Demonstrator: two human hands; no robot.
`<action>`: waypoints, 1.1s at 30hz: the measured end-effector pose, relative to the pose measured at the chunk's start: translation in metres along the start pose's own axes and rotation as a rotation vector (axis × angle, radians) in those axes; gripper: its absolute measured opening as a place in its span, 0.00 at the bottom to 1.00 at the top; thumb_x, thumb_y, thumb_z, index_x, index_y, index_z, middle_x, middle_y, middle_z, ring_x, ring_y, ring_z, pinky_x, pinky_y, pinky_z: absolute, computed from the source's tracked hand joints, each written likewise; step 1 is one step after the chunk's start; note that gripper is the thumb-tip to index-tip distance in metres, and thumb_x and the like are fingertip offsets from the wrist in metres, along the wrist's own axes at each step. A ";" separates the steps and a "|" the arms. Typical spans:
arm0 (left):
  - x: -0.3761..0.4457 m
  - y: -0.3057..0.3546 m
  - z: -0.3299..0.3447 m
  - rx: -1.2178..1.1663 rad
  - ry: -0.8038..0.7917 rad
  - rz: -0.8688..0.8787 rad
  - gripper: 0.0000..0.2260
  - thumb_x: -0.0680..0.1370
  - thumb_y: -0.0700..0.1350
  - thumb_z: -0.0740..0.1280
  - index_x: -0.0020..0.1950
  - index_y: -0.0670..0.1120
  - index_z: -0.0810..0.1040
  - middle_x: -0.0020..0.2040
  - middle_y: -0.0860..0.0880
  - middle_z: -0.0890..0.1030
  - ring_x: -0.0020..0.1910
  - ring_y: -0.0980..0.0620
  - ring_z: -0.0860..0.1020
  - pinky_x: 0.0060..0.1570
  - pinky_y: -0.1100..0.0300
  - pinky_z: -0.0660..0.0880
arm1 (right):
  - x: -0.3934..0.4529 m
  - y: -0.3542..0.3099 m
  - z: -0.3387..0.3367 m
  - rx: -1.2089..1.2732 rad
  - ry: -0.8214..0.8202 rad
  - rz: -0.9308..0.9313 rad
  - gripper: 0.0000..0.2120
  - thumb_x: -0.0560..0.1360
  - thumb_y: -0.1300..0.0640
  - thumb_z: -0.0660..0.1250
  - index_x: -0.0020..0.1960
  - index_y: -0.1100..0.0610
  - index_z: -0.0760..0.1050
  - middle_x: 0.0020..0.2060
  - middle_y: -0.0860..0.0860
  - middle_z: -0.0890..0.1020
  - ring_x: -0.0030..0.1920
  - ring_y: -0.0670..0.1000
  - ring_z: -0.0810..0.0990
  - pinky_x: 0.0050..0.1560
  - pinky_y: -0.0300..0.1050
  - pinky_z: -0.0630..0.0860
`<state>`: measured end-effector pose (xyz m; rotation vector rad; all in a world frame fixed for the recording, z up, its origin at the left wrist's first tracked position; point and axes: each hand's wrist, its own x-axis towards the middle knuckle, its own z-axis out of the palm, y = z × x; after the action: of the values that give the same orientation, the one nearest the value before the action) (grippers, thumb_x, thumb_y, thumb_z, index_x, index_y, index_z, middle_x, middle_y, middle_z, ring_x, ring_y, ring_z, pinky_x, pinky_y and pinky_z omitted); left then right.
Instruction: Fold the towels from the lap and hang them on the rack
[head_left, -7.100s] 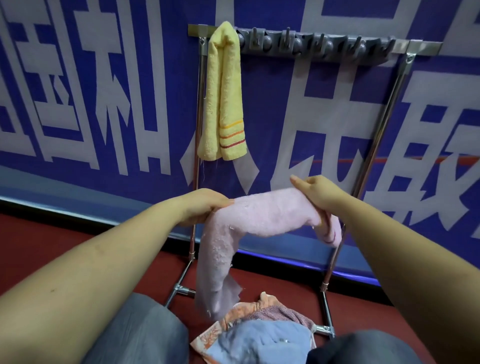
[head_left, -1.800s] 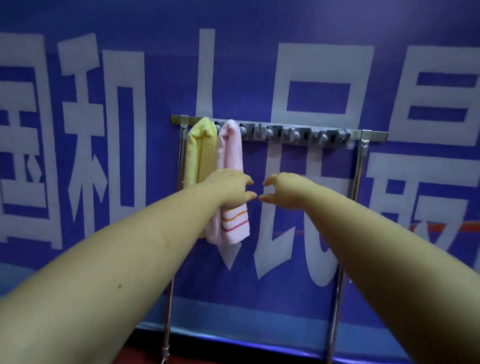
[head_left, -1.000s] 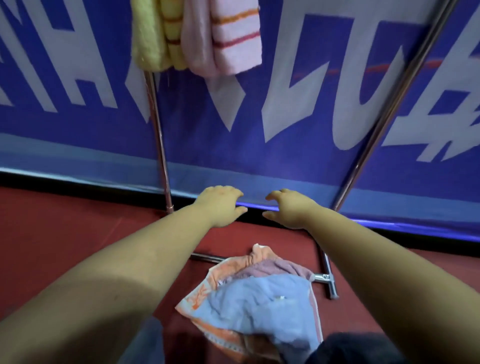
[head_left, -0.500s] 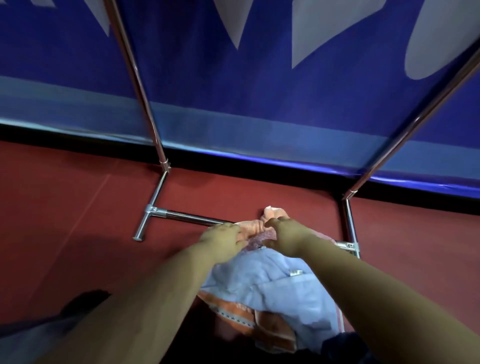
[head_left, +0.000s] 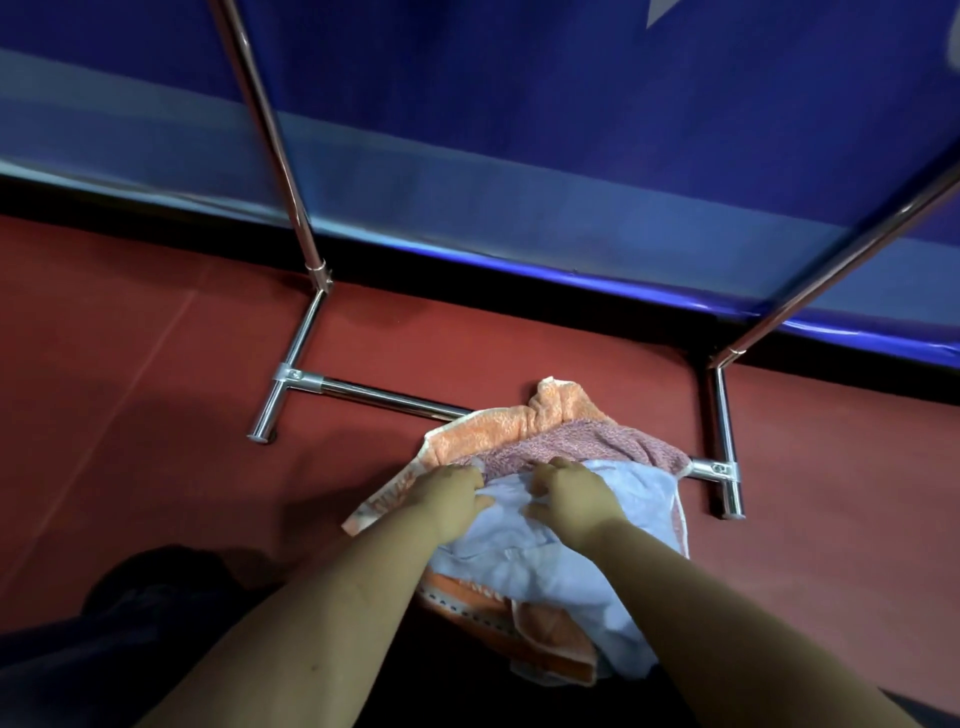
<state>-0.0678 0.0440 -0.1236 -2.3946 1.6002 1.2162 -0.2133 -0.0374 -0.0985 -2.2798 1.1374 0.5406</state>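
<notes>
Forearms reach out from the bottom of the view, both bare, converging on a heap of towels that lies in front of the person on the lap, spilling forward over the red floor (head_left: 130, 364). The light blue towel (head_left: 524, 566) sits on top of the heap, directly under both wrists. The left hand (head_left: 447, 499) lies on its upper left edge, fingers curled into the cloth and gathering a fold of it. The right hand (head_left: 571, 493) rests just beside it, on the same top edge, fingers bent down and pinching the blue fabric (the fingertips are partly buried, so the exact grip is hard to read). The two hands are near each other, with only a small bunch of blue cloth between them.

Under the blue one lies the orange towel (head_left: 498, 426), patterned with white, showing at the left side, at the far end and again at the near lower edge. A mauve towel (head_left: 597, 441) is sandwiched between them, visible just beyond the fingers.

Farther out, the far end of the heap covers part of the chrome base bar of the rack (head_left: 374, 395), whose two feet stand on the floor and whose uprights rise out of view. Behind that runs a blue banner (head_left: 519, 130) along the wall.
</notes>
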 end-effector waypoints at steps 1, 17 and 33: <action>-0.003 -0.001 -0.005 -0.004 -0.007 0.009 0.15 0.80 0.52 0.58 0.61 0.44 0.71 0.59 0.42 0.78 0.59 0.42 0.75 0.54 0.56 0.69 | -0.001 0.002 -0.004 0.070 -0.015 -0.008 0.05 0.73 0.52 0.69 0.46 0.52 0.75 0.49 0.54 0.78 0.51 0.55 0.76 0.48 0.43 0.70; -0.147 0.070 -0.151 -0.103 0.279 0.235 0.16 0.74 0.61 0.64 0.34 0.52 0.68 0.32 0.55 0.72 0.35 0.53 0.70 0.35 0.58 0.65 | -0.130 -0.020 -0.163 0.640 0.352 -0.049 0.15 0.74 0.51 0.70 0.32 0.53 0.70 0.27 0.48 0.70 0.29 0.46 0.65 0.30 0.37 0.65; -0.254 0.094 -0.175 -1.219 0.267 0.175 0.07 0.78 0.43 0.64 0.48 0.41 0.78 0.43 0.44 0.81 0.41 0.49 0.79 0.44 0.56 0.76 | -0.217 -0.061 -0.175 0.783 0.785 -0.144 0.08 0.75 0.51 0.67 0.44 0.55 0.72 0.38 0.47 0.77 0.39 0.48 0.75 0.43 0.41 0.69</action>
<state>-0.0830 0.1250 0.1881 -3.1477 1.2772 2.5530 -0.2661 0.0165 0.1769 -1.8261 1.1977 -0.8089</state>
